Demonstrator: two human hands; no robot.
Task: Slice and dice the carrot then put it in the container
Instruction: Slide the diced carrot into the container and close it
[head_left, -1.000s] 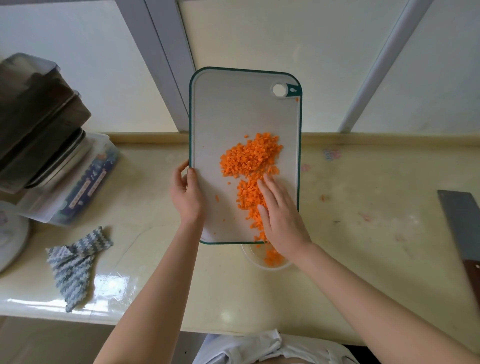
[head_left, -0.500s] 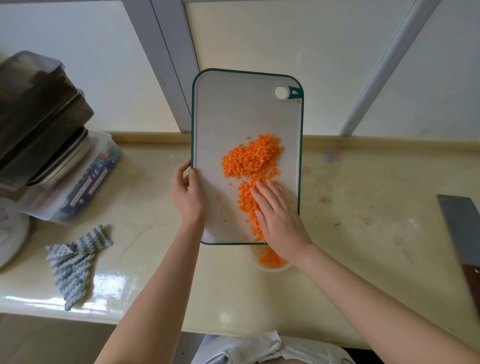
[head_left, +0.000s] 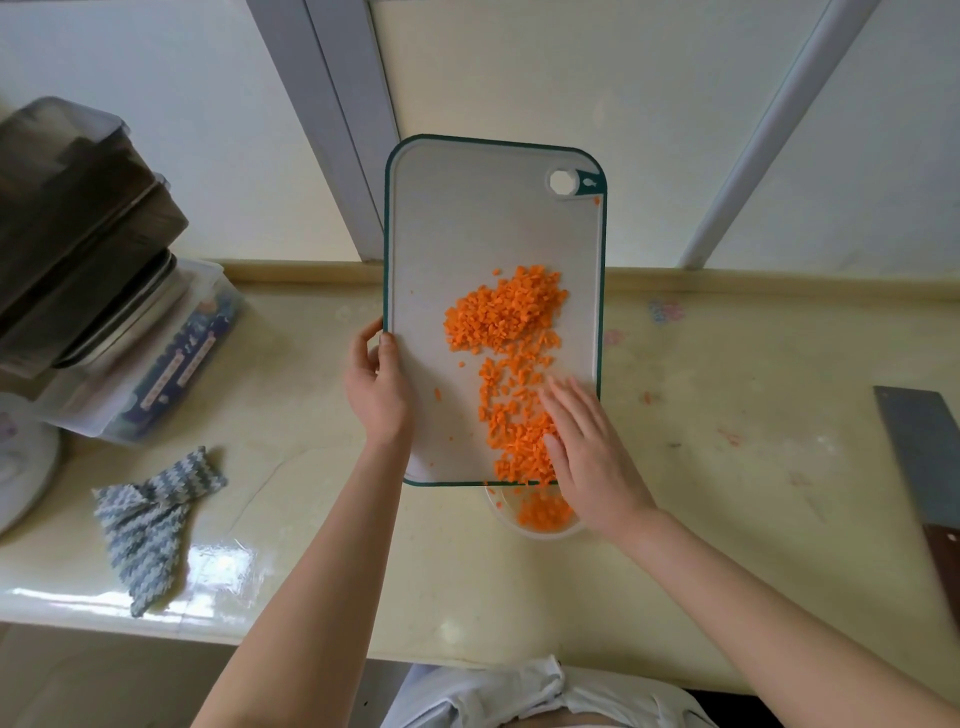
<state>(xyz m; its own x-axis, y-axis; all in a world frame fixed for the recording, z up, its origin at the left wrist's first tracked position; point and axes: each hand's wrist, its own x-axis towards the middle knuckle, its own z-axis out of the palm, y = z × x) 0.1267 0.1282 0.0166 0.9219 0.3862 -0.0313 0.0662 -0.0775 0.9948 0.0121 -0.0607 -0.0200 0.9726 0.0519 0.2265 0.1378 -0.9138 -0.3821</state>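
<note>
A white cutting board (head_left: 467, 234) with a green rim is held tilted above the counter. My left hand (head_left: 376, 387) grips its left edge, thumb on top. A heap of diced carrot (head_left: 506, 312) lies on the board, with a trail of pieces down to the near edge. My right hand (head_left: 587, 447) lies flat on the board, its straight fingers against that trail. A small clear container (head_left: 540, 517) sits on the counter under the board's near edge, partly hidden, with orange dice in it.
A cleaver (head_left: 930, 467) lies at the right edge of the counter. A blue-and-white striped cloth (head_left: 150, 519) is at the left front. Stacked plastic boxes and trays (head_left: 104, 291) stand at the far left. A stray carrot bit (head_left: 647, 397) lies right of the board.
My right hand has slid toward the board's near edge, dragging carrot dice down with it. More orange pieces lie in the container. The left hand keeps its grip.
</note>
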